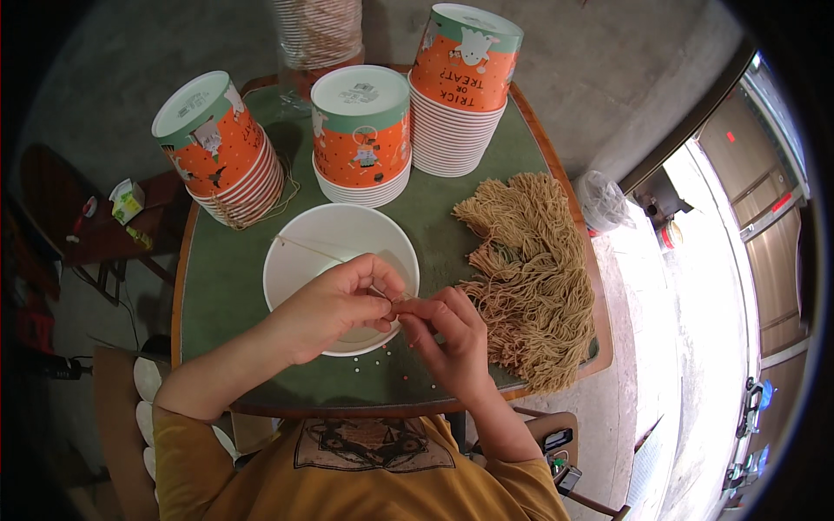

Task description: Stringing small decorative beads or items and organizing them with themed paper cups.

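Note:
Over the front rim of a white paper bucket (287, 278), both my hands meet with fingertips almost touching. A thin tan cord (306, 247) runs from the bucket's far left rim to my left hand (356, 300), whose fingers are closed on it. My right hand (447, 334) pinches at the same spot, thumb against forefinger. What lies between its fingertips is too small to make out. To the right of my hands lies a big bundle of tan cords (534, 278). Several tiny white bits (378, 363) are scattered on the table in front of the bucket.
Upside-down stacks of orange and green printed buckets stand at the left (213, 143), middle (360, 135) and right (465, 69) of the green table (234, 321). A loose cord (291, 191) loops round the left stack. Behind them rises a plastic-wrapped stack (320, 35).

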A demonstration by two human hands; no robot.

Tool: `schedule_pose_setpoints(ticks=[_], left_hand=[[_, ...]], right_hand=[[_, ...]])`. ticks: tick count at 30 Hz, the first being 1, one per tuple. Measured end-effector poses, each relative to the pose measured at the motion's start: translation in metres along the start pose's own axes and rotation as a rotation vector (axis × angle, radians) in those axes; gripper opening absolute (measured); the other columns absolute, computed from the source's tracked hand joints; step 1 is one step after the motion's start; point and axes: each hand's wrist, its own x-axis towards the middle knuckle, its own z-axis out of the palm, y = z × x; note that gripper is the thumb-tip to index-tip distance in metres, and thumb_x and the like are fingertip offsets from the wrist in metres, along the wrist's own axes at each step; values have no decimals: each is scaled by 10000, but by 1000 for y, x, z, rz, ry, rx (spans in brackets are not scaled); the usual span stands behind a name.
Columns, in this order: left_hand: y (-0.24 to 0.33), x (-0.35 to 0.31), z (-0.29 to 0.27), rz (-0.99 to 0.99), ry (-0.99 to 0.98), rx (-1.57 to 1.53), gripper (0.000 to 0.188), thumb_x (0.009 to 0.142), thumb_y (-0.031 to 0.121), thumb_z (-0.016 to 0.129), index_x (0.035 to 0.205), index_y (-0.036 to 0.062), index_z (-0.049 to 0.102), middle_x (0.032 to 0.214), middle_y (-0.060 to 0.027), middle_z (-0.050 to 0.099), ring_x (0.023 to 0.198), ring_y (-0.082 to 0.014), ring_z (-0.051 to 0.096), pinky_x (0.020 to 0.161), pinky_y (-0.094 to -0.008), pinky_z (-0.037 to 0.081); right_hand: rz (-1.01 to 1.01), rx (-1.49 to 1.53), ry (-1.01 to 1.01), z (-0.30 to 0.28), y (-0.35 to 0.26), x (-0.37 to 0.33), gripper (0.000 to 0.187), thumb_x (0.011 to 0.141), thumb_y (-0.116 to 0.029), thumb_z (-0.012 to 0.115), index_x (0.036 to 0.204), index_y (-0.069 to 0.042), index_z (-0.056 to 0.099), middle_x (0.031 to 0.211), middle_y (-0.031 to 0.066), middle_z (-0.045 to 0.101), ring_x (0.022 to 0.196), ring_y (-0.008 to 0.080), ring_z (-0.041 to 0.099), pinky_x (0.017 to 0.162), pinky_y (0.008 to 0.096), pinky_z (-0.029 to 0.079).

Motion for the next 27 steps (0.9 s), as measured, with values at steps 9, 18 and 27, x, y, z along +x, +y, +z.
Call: schedule_pose_setpoints(ticks=[9, 18, 27], left_hand=[[10, -8, 3, -90, -10, 55, 310, 896, -4, 569, 1188, 55, 483, 938, -48, 569, 825, -132, 584, 758, -275, 502], [3, -23, 29, 417, 165, 707, 394, 893, -63, 530, 1259, 43, 428, 887, -78, 536, 792, -172, 571, 719, -311, 487], [-2, -18, 21, 360, 115, 604, 367, 876, -75, 543, 1216, 42, 469, 976, -88, 498, 847, -168, 560, 736, -295, 482]], right_hand=[[640, 841, -152, -23, -1, 2, 215, 994, -205, 565, 1172, -86, 568, 791, -31, 568, 582, 28, 522, 458, 164, 348], [334, 627, -102, -11, 0, 1, 199, 918, -149, 668, 1085, -60, 607, 734, -21, 586, 573, 53, 543, 469, 202, 378], [277, 198, -96, -4, -13, 3, 115, 865, -61, 699, 912, -41, 596, 723, 29, 637, 593, 86, 598, 549, 249, 487]])
